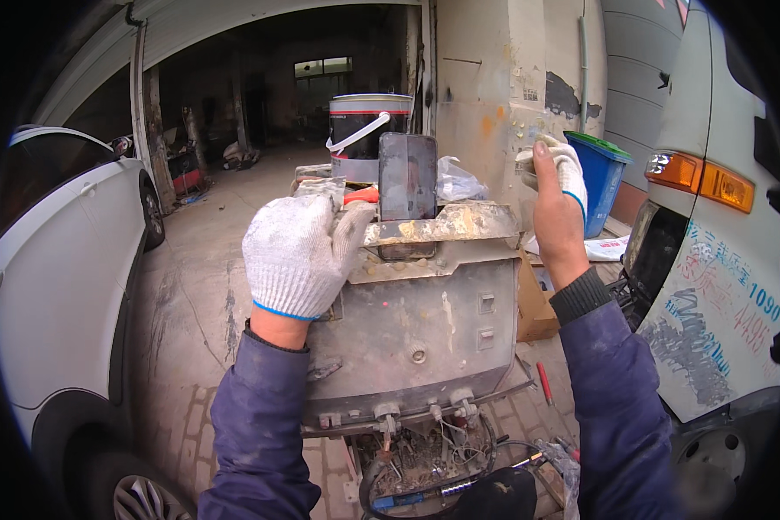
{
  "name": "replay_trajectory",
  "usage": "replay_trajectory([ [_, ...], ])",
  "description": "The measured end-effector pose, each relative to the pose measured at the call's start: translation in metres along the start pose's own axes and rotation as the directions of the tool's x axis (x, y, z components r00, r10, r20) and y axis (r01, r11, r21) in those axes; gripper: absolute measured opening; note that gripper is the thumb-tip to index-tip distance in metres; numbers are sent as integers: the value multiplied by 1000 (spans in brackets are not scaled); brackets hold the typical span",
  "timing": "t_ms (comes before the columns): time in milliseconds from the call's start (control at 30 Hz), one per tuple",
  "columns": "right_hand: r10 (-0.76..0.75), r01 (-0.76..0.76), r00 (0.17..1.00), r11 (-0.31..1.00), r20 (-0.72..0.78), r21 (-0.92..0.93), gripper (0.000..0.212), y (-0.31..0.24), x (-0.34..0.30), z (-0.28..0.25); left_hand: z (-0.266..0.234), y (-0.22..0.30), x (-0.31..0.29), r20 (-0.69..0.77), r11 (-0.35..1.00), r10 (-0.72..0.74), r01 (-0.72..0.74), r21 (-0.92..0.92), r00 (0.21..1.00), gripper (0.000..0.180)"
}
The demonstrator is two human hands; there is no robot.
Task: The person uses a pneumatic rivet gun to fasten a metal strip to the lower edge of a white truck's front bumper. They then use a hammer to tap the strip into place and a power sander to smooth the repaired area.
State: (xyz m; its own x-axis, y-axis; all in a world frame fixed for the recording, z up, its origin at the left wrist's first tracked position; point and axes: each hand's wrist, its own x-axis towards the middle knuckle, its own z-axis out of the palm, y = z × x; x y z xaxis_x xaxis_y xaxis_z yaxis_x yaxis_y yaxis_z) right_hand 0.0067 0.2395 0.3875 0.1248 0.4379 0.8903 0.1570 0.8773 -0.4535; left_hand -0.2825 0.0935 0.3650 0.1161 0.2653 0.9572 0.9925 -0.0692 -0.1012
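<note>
My left hand [293, 256] wears a white knit glove with a blue cuff edge. It is raised before the left end of a grey, scuffed metal machine box [381, 329], thumb apart from the bent, partly hidden fingers; nothing shows in it. My right hand [556, 204] is held up to the right of the box, fingers pointing upward. A white glove [567, 166] covers its fingers only partly, while the thumb, lower hand and wrist are bare. Between my hands, a dark phone [408, 178] stands upright on top of the box.
Behind the phone are a black-and-white bucket [368, 130], an orange-red object [361, 195] and a clear plastic bag [459, 182]. A white car [69, 251] stands left, a pale truck [711, 286] right. Cables and a blue-handled tool [399, 501] lie below; a red-handled tool [544, 383] lies on the paving.
</note>
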Motion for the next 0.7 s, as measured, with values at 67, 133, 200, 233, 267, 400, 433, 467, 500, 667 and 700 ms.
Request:
replay_trajectory([
  [67, -38, 38, 999, 999, 36, 1, 48, 5, -27, -41, 2, 0, 0, -10, 1000, 8, -8, -7, 1000, 25],
  [133, -100, 118, 991, 967, 89, -227, 45, 7, -55, -87, 5, 0, 0, -83, 998, 58, -60, -30, 995, 32],
  [200, 48, -42, 999, 976, 26, -213, 46, 9, -75, -117, 5, 1, 0, -129, 997, 74, -78, -25, 989, 35],
  [233, 90, -85, 996, 957, 7, -276, 53, 9, -73, -125, 4, 1, 0, -124, 997, 74, -76, -13, 990, 34],
  [267, 54, -38, 997, 966, 54, -255, 55, 8, -70, -128, 4, 2, 0, -131, 996, 85, -87, -9, 988, 33],
  [400, -5, 71, 980, 942, 198, -329, 72, -7, -27, -89, 0, 4, -1, -12, 1000, 26, -26, 16, 1000, 23],
  [433, -81, 182, 963, 899, 256, -399, 82, -12, -17, -69, -1, 4, -1, -11, 999, 23, -23, 28, 1000, 23],
  [467, -114, 231, 951, 881, 289, -412, 83, -16, -9, -44, -1, 4, -1, -8, 999, 20, -20, 40, 1000, 23],
  [500, -100, 273, 911, 874, 400, -402, 87, -22, 0, -25, -1, 4, -1, -43, 999, 27, -26, 22, 999, 23],
  [667, 23, 245, 871, 846, 490, -474, 102, -30, 16, 52, 2, 0, -2, -34, 999, 31, -30, 25, 999, 25],
  [700, 47, 256, 854, 829, 518, -497, 108, -29, 16, 57, 3, 0, -2, -36, 999, 33, -32, 24, 999, 25],
])
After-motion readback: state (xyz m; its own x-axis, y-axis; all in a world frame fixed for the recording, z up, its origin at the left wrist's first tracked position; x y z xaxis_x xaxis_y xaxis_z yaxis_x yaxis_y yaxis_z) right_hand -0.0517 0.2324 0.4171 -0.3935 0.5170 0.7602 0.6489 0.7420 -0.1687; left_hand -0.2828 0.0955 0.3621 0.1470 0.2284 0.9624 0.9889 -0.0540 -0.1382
